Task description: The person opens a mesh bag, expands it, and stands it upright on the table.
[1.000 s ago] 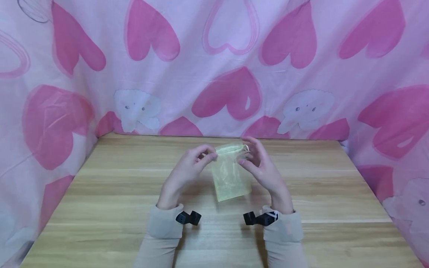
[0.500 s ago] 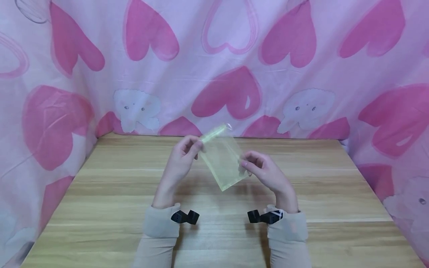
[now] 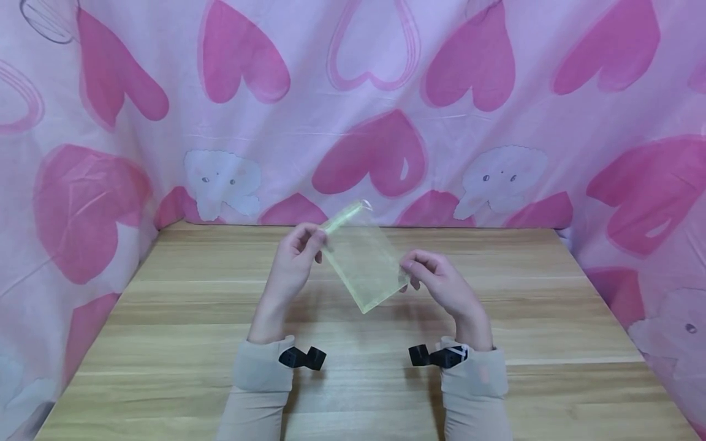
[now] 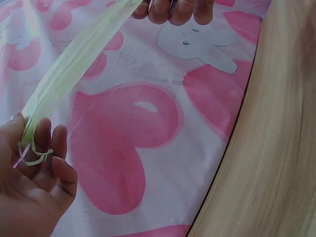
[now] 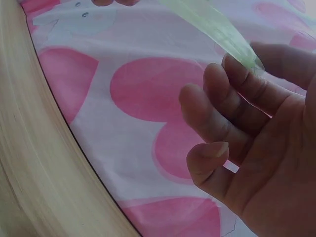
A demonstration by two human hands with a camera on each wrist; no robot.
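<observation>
The sheer, pale yellow bag (image 3: 361, 263) hangs aslant between the fingers, flat and see-through. The left fingers (image 3: 316, 240) pinch one corner of its banded mouth, the right fingers (image 3: 416, 267) the opposite bottom corner. A free corner points down between them; a thin cord (image 4: 33, 162) loops beside the left fingers.

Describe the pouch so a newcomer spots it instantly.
Find the wooden table in front of the pink heart-print cloth. Over it, the left hand and right hand hold the pouch between them. Nothing else here is pale yellow and see-through.
</observation>
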